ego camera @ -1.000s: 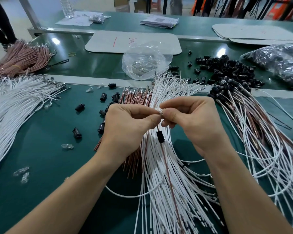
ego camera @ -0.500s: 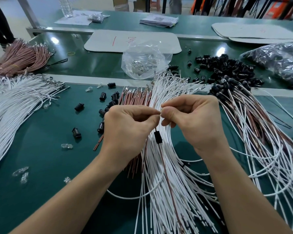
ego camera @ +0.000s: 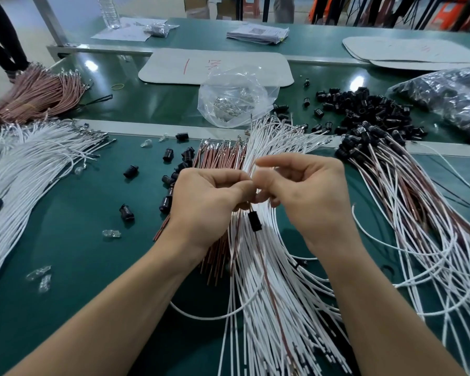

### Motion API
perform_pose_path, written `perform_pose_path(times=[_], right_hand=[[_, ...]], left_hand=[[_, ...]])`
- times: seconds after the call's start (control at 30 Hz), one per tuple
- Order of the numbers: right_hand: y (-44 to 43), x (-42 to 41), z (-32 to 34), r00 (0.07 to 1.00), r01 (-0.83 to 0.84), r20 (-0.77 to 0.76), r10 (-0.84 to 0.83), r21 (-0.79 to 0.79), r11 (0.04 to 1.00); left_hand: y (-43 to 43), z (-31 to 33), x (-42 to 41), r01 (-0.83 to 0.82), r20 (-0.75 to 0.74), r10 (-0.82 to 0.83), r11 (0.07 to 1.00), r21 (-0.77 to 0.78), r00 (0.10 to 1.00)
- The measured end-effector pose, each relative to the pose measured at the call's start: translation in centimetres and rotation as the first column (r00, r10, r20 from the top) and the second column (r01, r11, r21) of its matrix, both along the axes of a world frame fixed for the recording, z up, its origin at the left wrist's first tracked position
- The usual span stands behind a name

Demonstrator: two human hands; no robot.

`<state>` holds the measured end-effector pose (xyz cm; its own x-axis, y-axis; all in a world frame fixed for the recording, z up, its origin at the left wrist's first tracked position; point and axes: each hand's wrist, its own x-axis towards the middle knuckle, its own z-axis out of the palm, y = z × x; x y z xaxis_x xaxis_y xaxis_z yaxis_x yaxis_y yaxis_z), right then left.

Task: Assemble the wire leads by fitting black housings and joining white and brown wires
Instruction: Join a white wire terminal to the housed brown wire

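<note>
- The left hand (ego camera: 209,202) is curling its fingers, with thumb and forefinger pinching the top of a lead (ego camera: 267,289) over the middle of the green table (ego camera: 65,253).
- The right hand (ego camera: 307,196) is meeting it thumb to thumb, with fingers curled and forefinger raised. Its tips are blurring, so I cannot tell whether it is gripping the lead or only working at it.
- The black housing (ego camera: 255,222) is hanging just below the two thumbs, threaded on that lead. The lead's brown strand is trailing nearward across the fan of white wires (ego camera: 244,308).
- The step in hand is probably the joining of the wire ends above the housing. The joint itself is hiding between the fingertips.
- The next move is likely calling for a firm pinch on the joint and a pull to seat the housing over it, and the thin wires are apt to kink or slip.
- A sheaf of brown wires (ego camera: 220,158) is lying under and beyond the left hand, with loose housings (ego camera: 167,154) scattered to its left.
- Finished leads (ego camera: 391,180) are piling up to the right.
- A heap of housings (ego camera: 364,109) is sitting far right, and a clear plastic bag (ego camera: 236,99) far centre.
</note>
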<state>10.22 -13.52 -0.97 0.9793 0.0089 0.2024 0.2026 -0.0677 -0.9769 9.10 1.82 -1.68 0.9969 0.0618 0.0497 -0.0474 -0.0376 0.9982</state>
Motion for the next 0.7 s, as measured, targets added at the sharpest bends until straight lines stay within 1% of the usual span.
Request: perform_pose_path(times=[0.03, 0.07, 0.1, 0.13, 0.17, 0.2, 0.27, 0.33, 0.47, 0.57, 0.7], right_hand=[[-0.13, 0.21, -0.06, 0.998, 0.032, -0.062, -0.030, 0.025, 0.999], [-0.33, 0.43, -0.17, 0.990, 0.066, -0.122, -0.064, 0.015, 0.998], [-0.54, 0.65, -0.27, 0.980, 0.079, -0.181, -0.083, -0.029, 0.996], [-0.73, 0.81, -0.32, 0.968, 0.055, -0.242, -0.073, -0.081, 0.995], [-0.78, 0.79, -0.28, 0.953, -0.007, -0.301, -0.026, -0.108, 0.994], [-0.67, 0.66, -0.18, 0.934, -0.077, -0.354, 0.040, -0.092, 0.993], [-0.43, 0.46, 0.14, 0.897, -0.158, -0.414, 0.156, 0.028, 0.987], [-0.61, 0.53, 0.38, 0.880, -0.177, -0.428, 0.205, 0.105, 0.979], [-0.96, 0.56, 0.29, 0.878, -0.203, -0.402, 0.258, 0.174, 0.964], [-0.69, 0.53, -0.04, 0.903, -0.150, -0.375, 0.209, 0.181, 0.972], [-0.83, 0.62, 0.05, 0.932, -0.105, -0.329, 0.153, 0.160, 0.982]], left_hand=[[-0.06, 0.09, 0.04, -0.011, -0.018, 0.010, 0.999, -0.036, 1.000], [-0.11, 0.18, 0.06, -0.024, -0.040, 0.021, 0.997, -0.073, 0.999], [-0.12, 0.25, 0.07, -0.037, -0.063, 0.030, 0.993, -0.110, 0.998], [-0.10, 0.31, 0.08, -0.044, -0.081, 0.033, 0.989, -0.142, 0.996], [-0.11, 0.36, 0.07, -0.044, -0.093, 0.029, 0.985, -0.168, 0.995], [-0.12, 0.43, 0.05, -0.040, -0.098, 0.022, 0.981, -0.190, 0.995], [-0.10, 0.59, 0.03, -0.030, -0.093, 0.009, 0.973, -0.230, 0.996], [-0.03, 0.70, 0.04, -0.022, -0.080, 0.003, 0.971, -0.238, 0.997], [0.16, 0.73, 0.02, -0.017, -0.049, 0.007, 0.977, -0.212, 0.999], [0.24, 0.68, -0.05, -0.038, -0.017, 0.035, 0.983, -0.180, 0.999], [0.30, 0.61, 0.04, -0.099, -0.027, 0.096, 0.978, -0.184, 0.995]])
